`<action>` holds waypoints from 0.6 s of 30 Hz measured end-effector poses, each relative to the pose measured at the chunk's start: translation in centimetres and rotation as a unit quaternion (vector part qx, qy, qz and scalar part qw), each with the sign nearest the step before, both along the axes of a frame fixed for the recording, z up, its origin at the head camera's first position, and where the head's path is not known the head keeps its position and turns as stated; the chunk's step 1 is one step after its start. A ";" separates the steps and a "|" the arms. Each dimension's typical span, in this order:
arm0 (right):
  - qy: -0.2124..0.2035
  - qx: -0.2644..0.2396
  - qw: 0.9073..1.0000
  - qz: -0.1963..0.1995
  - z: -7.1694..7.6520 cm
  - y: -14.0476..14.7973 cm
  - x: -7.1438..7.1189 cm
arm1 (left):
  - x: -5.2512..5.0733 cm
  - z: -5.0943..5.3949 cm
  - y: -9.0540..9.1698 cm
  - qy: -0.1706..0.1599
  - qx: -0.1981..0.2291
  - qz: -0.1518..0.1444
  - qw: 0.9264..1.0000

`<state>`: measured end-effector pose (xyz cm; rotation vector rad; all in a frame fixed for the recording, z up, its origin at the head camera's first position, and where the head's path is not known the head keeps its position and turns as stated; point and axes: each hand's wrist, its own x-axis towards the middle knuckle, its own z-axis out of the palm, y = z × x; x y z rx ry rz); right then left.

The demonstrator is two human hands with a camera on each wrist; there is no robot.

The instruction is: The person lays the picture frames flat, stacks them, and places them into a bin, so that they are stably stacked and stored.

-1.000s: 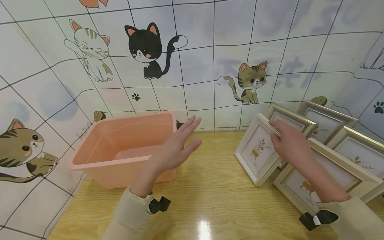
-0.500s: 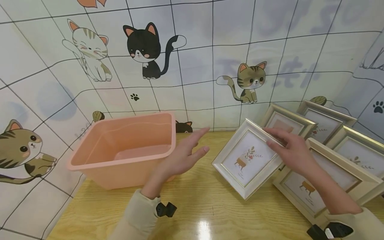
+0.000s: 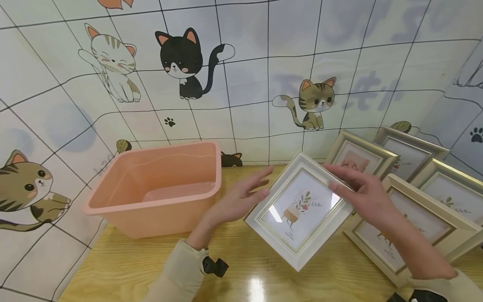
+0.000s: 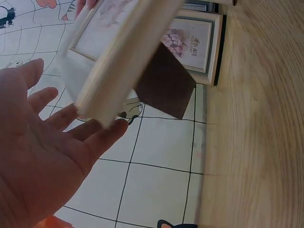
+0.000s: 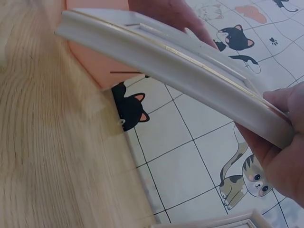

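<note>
A white picture frame (image 3: 298, 214) with a thin gold inner line and a print of a plant tilts above the table. My right hand (image 3: 364, 195) pinches its upper right edge, thumb on the front and fingers behind. At the frame's left corner is my left hand (image 3: 241, 197), its fingers extended and spread. In the left wrist view the left hand (image 4: 52, 142) has its fingertips beside the frame's edge; whether they touch I cannot tell. A dark brown stand flap (image 4: 166, 83) sticks out from the frame's back.
A pink plastic bin (image 3: 158, 218) stands on the wooden table (image 3: 241, 268) at the left. Several other picture frames stand at the right, among them a large beige one (image 3: 400, 251) and a gold-edged one (image 3: 388, 161). A cat-patterned wall (image 3: 249, 92) closes off the back.
My right hand has drawn the white frame away from the other frames, leftward and nearer, turning it on the way. My left hand has moved right to the frame's corner.
</note>
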<state>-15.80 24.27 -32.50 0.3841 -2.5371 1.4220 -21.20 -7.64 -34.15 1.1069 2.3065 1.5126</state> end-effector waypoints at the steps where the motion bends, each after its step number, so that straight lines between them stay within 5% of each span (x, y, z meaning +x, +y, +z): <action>1: 0.004 -0.008 1.000 0.008 0.0 -0.1 0.0 | 0.0 -0.1 0.1 -0.007 0.007 -0.007 1.000; 12: 0.012 -0.057 0.997 0.041 -0.3 -1.3 0.4 | 0.0 0.1 1.0 -0.097 0.078 -0.086 0.988; 18: 0.016 -0.079 0.995 0.051 -0.6 -1.8 0.5 | 0.0 0.1 1.0 -0.140 0.096 -0.106 0.980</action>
